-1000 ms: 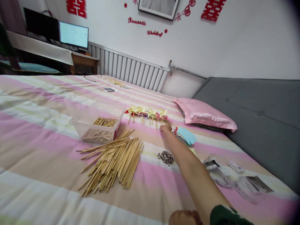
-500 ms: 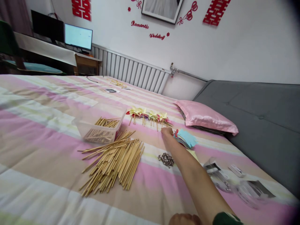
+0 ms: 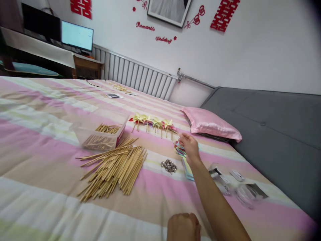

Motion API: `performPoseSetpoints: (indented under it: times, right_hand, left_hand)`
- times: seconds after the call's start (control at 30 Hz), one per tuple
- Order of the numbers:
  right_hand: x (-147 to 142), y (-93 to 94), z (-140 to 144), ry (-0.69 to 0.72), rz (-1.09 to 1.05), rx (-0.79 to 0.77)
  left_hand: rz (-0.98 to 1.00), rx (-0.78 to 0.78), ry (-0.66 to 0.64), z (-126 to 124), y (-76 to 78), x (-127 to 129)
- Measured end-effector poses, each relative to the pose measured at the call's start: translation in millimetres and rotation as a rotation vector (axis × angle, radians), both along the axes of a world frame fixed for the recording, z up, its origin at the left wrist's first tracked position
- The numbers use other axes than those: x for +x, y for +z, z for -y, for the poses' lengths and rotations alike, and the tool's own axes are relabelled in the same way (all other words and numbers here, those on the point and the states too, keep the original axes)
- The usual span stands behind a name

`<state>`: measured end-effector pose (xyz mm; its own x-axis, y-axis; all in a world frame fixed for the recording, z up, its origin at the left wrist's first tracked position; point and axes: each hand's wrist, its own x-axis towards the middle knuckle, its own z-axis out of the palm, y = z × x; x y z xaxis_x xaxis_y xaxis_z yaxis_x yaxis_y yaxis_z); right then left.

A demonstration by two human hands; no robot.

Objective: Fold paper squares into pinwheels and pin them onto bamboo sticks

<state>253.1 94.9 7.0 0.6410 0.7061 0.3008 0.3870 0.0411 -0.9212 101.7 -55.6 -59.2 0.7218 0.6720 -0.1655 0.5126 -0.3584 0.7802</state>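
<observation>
My right hand (image 3: pixel 190 147) reaches out over a stack of coloured paper pieces (image 3: pixel 181 151) on the striped bedspread, with its fingers spread and resting on top of the stack. Just beyond it lies a row of yellow and red paper pinwheels on sticks (image 3: pixel 152 122). My left hand (image 3: pixel 184 227) is at the bottom edge, curled into a fist on the bed, and nothing shows in it. A small heap of silver metal bits (image 3: pixel 169 165) lies left of my right forearm.
A big pile of bamboo sticks (image 3: pixel 112 167) lies at the centre left, in front of a clear plastic tub (image 3: pixel 100 136) holding more sticks. Clear packets (image 3: pixel 240 190) lie at the right, near a pink pillow (image 3: pixel 210 122) and a grey padded headboard (image 3: pixel 276 127).
My right hand has drawn back from the end of the pinwheel row and come down on the coloured paper stack. The camera has shifted slightly, and my left fist shows more.
</observation>
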Motion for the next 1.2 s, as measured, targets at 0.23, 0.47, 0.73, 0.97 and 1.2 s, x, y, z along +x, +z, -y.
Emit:
performPoseSetpoints:
  times: [0.23,0.47,0.73,0.97,1.2]
  right_hand:
    - [48,-10.2,109,-0.195,0.049,0.043]
    - [61,-49.6,105,-0.120,0.333,-0.306]
    - [84,-61.3,116,0.096,0.555,-0.542]
    - [91,-68.6,117,0.242,0.640,-0.574]
    - [92,-71.7,115,0.198,0.649,-0.596]
  left_hand:
    - [0.014,0.153,0.065,6,11.9,-2]
    - [0.033,0.251,0.080,12,4.5,5]
    - [0.047,0.317,0.099,17,5.1,8]
    - [0.027,0.352,0.106,21,7.5,10]
    - [0.021,0.376,0.089,21,8.2,11]
